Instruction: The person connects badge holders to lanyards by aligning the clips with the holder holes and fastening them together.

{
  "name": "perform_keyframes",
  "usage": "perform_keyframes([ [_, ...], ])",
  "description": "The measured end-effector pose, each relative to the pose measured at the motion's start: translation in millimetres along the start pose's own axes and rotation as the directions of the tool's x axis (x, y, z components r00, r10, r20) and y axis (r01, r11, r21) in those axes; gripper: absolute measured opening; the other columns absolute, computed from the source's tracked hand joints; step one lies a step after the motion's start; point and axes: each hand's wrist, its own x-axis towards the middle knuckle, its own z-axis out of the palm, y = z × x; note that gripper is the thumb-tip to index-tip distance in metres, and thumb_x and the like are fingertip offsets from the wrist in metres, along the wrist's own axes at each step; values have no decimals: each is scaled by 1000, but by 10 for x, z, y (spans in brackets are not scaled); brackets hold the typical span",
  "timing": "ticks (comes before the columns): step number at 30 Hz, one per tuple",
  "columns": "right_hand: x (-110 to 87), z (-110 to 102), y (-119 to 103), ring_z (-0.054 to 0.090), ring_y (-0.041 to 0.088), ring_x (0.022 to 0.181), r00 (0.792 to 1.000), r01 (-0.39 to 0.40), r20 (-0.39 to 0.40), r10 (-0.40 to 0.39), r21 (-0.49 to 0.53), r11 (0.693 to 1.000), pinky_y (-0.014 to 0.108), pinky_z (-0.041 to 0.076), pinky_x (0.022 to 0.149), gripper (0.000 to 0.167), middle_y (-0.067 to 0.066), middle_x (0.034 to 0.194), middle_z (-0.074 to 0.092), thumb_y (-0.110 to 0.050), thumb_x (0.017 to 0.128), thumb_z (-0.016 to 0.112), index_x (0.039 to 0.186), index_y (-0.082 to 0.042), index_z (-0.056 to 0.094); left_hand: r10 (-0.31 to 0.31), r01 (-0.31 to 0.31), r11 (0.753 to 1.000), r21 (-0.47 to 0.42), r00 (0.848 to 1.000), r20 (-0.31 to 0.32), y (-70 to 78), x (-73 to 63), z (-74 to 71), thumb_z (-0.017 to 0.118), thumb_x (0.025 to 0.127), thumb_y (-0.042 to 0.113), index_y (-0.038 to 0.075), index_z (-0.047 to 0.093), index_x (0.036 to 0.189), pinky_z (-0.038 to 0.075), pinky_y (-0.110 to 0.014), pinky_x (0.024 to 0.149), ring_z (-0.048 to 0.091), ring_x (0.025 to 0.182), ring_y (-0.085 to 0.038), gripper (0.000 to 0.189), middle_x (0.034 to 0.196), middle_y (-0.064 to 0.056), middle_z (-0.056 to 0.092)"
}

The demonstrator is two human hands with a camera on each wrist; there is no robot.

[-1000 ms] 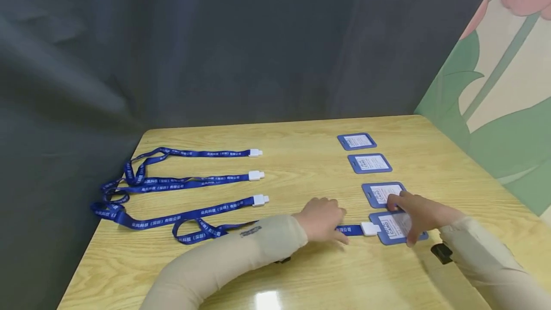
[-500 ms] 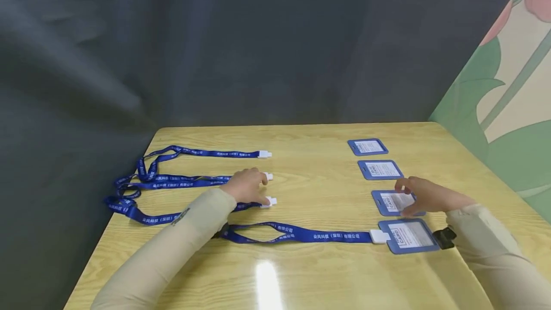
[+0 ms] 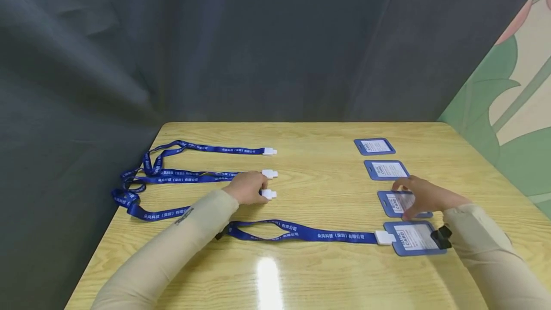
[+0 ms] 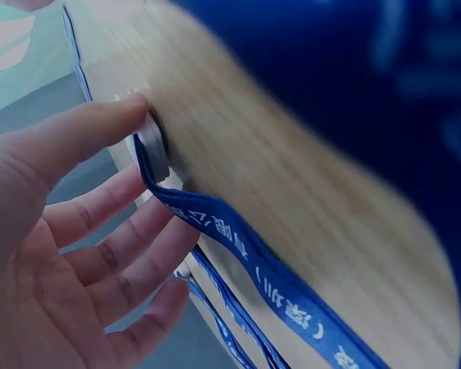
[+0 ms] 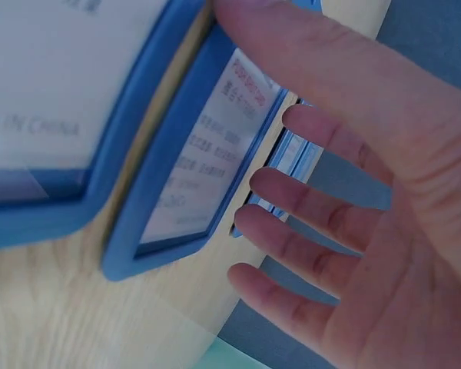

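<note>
The wooden table (image 3: 318, 271) fills the lower head view, its far edge meeting a dark curtain (image 3: 258, 37) and its right edge running beside a flowered wall panel (image 3: 508, 94). A broad bare strip of tabletop runs down the middle between the lanyards on the left and the badge holders on the right; the near edge is also bare apart from the sleeves. Three loose lanyards lie left, their straps bunched near the left edge; a fourth lanyard (image 3: 301, 233) stretches across the near part, its white clip touching the nearest badge holder (image 3: 417, 238). Two more holders (image 3: 374, 146) (image 3: 386, 169) lie farther back, well apart from both hands.

The left hand (image 3: 246, 188) rests at the end of the third lanyard (image 3: 163, 214). Only the left wrist view shows the grip: thumb tip pressed on the white clip (image 4: 154, 150), the other fingers (image 4: 131, 254) loosely spread beneath the blue strap. The right hand (image 3: 424, 197) lies over the third badge holder (image 3: 389, 203). The right wrist view shows its thumb on the holder's blue frame (image 5: 184, 192) with fingers straight and fanned wide, gripping nothing
</note>
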Motion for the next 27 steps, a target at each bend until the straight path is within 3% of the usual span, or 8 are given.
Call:
perform_keyframes([
  [8,-29,32,43,46,48,109,1000,-14,6,14,2,1000,64,41,87,75,32,125,47,-36,59,86,119,-6,51,-30,29,999,-20,999,-24,-63,15,-48,73,80,28,10,65,95,49,-34,78,56,78,-15,25,100,-4,68],
  [16,-10,7,73,48,46,107,1000,6,16,-6,-5,1000,62,41,87,77,30,120,50,-35,58,86,119,-4,51,-15,14,1000,-20,998,-66,-1,14,-118,70,82,27,8,66,100,50,-37,83,61,89,-20,27,105,-7,68],
  [27,20,-13,16,45,47,111,999,-40,30,39,17,999,65,39,90,77,29,125,48,-38,59,85,121,-7,50,3,-5,1000,-16,996,-86,65,31,-140,70,82,27,8,66,103,50,-36,78,58,82,-18,28,106,-9,67],
])
